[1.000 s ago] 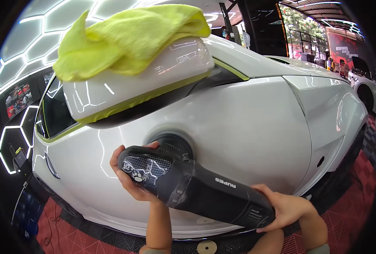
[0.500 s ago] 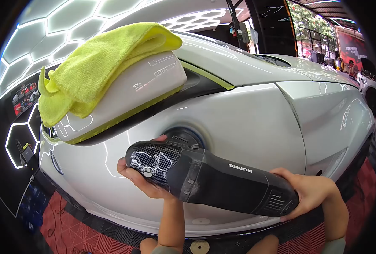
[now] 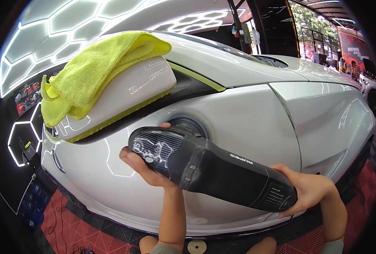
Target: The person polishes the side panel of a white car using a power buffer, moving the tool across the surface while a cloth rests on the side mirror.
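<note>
A black RUPES polisher (image 3: 234, 169) lies across the white car door (image 3: 255, 118), its round pad (image 3: 198, 125) against the panel below the side mirror. The pad's rim looks blurred. My left hand (image 3: 148, 167) is closed around the carbon-patterned head of the polisher, with a fingertip showing over its top edge. Around the vented rear end, my right hand (image 3: 308, 188) grips the body. A yellow-green microfiber towel (image 3: 107, 67) is draped over the white side mirror (image 3: 145, 80), above and left of the polisher.
Below my arms, a pale round disc with a centre hole (image 3: 197, 247) lies low near my knees. Cables (image 3: 54, 220) run over the red floor tiles (image 3: 65, 233) at left. A front fender (image 3: 327, 106) extends right. Blue bottles (image 3: 35, 203) stand at far left.
The polisher has moved a little up and to the right across the door panel, both hands staying on it. The whole view has shifted slightly.
</note>
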Available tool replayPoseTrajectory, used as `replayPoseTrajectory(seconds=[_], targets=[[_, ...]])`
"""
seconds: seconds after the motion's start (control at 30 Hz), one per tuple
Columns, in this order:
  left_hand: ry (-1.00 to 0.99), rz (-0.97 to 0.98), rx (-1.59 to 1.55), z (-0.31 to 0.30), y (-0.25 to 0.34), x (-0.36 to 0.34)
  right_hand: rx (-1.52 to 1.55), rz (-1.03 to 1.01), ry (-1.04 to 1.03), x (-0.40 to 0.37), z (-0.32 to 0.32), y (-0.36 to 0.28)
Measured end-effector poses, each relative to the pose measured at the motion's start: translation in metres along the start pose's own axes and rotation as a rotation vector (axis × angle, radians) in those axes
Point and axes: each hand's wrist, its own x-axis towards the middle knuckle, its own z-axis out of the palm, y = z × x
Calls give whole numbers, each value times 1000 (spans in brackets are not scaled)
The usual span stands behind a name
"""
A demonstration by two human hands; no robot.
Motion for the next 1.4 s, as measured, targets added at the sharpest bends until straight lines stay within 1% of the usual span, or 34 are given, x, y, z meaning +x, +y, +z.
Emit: replayPoseTrajectory(seconds=[0.07,0.1,0.17,0.2,0.23,0.3,0.33,0.37,0.43,0.47,0.5,0.53,0.57,0.6,0.63,0.7,0.73,0.77,0.83,0.87,0.9,0.97,1.03,1.1,1.17,1.2,1.27,1.4], targets=[[-89,15,90,3,-1,-4,-11,-27,15,-9,4,7],[-88,19,92,7,-2,-8,-23,-51,34,-14,6,11],[-75,5,185,18,-10,-17,5,-34,63,-27,10,23],[-127,7,220,27,-12,-20,35,-16,95,-34,13,29],[-145,-8,182,32,-18,-23,29,-15,93,-42,17,33],[-143,-80,168,51,-27,-29,53,17,209,-57,26,42],[-168,-100,142,55,-36,-31,-11,-14,255,-63,32,51],[-193,-121,115,58,-44,-34,119,-4,329,-70,43,56],[-304,-210,71,70,-54,-39,391,59,440,-93,68,104],[-373,-245,78,75,-53,-40,384,61,439,-93,76,103],[-444,-280,86,80,-51,-40,473,81,438,-90,84,99],[-442,-279,81,81,-56,-42,563,99,439,-88,93,97],[-492,-295,74,82,-63,-44,557,100,444,-85,105,98],[-541,-311,66,83,-67,-46,623,40,535,-79,119,103],[-541,-312,57,87,-65,-48,687,-21,628,-75,132,109],[-626,-328,74,96,-61,-53,702,-13,661,-75,148,119],[-693,-341,150,97,-59,-53,727,-7,693,-78,154,122],[-689,-342,111,99,-59,-54,703,3,723,-80,157,127],[-766,-338,205,104,-61,-57,707,-16,635,-86,156,127],[-754,-282,251,105,-64,-60,699,-2,674,-86,159,121],[-741,-276,220,106,-64,-61,671,9,692,-87,158,118],[-826,-312,397,106,-62,-59,702,-43,643,-88,155,123],[-811,-288,396,111,-62,-58,654,-24,647,-91,151,122],[-805,-264,402,116,-65,-57,710,-50,657,-90,148,117],[-740,-177,359,119,-72,-57,710,-55,668,-86,146,113],[-734,-172,354,121,-69,-52,723,-62,679,-85,144,112],[-762,-269,388,119,-64,-39,694,-65,653,-82,135,112],[-730,-246,377,119,-60,-17,655,-99,615,-60,125,93]])
